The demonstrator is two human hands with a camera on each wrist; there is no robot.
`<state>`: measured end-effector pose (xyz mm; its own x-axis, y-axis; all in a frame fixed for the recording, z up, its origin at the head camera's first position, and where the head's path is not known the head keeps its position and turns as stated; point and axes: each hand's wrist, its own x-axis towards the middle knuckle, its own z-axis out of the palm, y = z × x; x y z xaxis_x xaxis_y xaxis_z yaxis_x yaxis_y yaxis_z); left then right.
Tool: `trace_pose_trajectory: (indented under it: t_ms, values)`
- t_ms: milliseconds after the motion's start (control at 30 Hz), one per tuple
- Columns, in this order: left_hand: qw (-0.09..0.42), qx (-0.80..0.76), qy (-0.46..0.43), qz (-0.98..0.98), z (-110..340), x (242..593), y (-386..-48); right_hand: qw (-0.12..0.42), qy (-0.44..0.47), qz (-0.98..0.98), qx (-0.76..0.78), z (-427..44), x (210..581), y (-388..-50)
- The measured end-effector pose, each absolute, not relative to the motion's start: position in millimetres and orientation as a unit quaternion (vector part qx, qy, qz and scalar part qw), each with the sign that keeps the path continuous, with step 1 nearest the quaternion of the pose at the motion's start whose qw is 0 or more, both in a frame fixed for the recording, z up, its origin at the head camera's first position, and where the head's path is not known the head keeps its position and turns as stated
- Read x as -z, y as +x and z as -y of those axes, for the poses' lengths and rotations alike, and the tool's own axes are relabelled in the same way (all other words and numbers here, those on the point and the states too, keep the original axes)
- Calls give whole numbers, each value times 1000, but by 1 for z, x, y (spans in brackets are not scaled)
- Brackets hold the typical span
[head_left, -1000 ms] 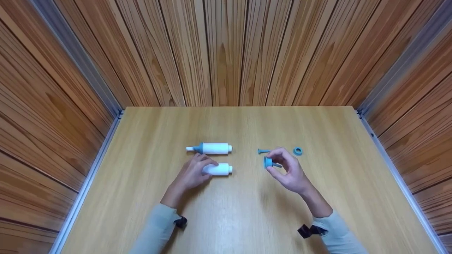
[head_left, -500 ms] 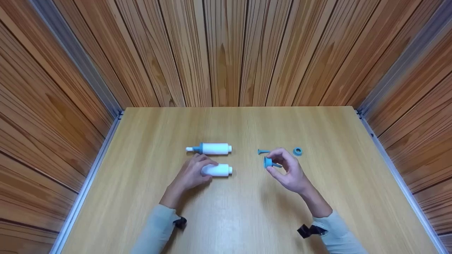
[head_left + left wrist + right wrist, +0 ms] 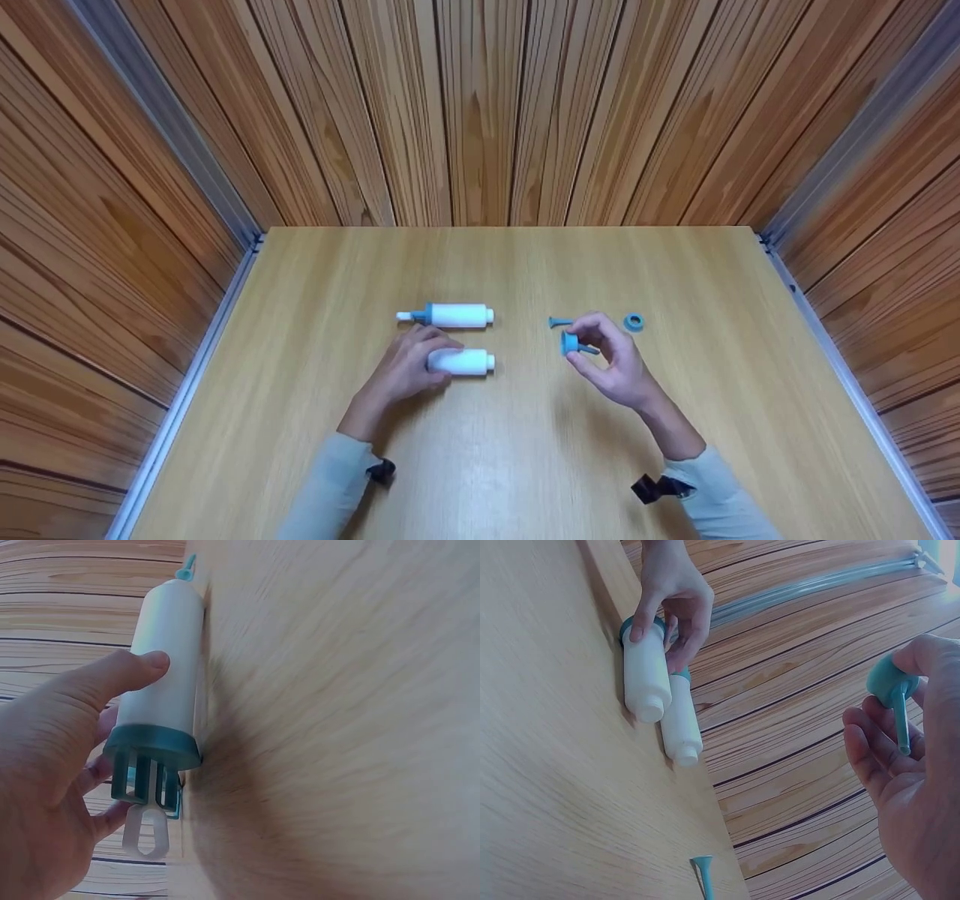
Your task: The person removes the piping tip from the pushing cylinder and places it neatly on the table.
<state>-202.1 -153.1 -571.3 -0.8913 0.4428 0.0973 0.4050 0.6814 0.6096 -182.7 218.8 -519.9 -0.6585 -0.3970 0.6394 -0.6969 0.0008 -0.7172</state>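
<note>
My left hand (image 3: 409, 364) holds a white bottle-like cylinder (image 3: 469, 362) lying along the table, thumb and fingers around its body. In the left wrist view the cylinder's near end has a teal collar (image 3: 157, 742) with prongs and a translucent loop (image 3: 131, 831) sticking out. A small white nub forms its other end. My right hand (image 3: 619, 375) pinches a teal cup-shaped cap (image 3: 568, 344) between thumb and fingers, off the table. From that cap a thin teal stem (image 3: 902, 727) points down in the right wrist view. The two held parts are apart.
A second white cylinder (image 3: 457, 316) with a teal collar lies just behind the held one. Beyond my right hand are a flared teal peg (image 3: 559, 322), partly hidden by fingers, and a teal ring (image 3: 626, 322). Wood-panelled walls (image 3: 480, 112) enclose the table (image 3: 487, 450).
</note>
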Motion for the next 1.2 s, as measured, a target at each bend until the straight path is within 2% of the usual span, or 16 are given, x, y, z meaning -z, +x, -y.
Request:
trace_pose_trajectory:
  t_ms: [200, 500, 867, 1200]
  values:
    - [9, -335, 249, -909, 151, 567, -203, 124, 372, 702, -595, -219, 521, -181]
    - [17, -410, 229, -883, 147, 551, -203, 109, 361, 714, -590, -225, 529, -186]
    - [-12, -453, 263, -852, 132, 537, -197, 96, 340, 717, -601, -227, 546, -194]
    - [-43, -462, 295, -836, 114, 526, -196, 90, 311, 732, -599, -223, 547, -192]
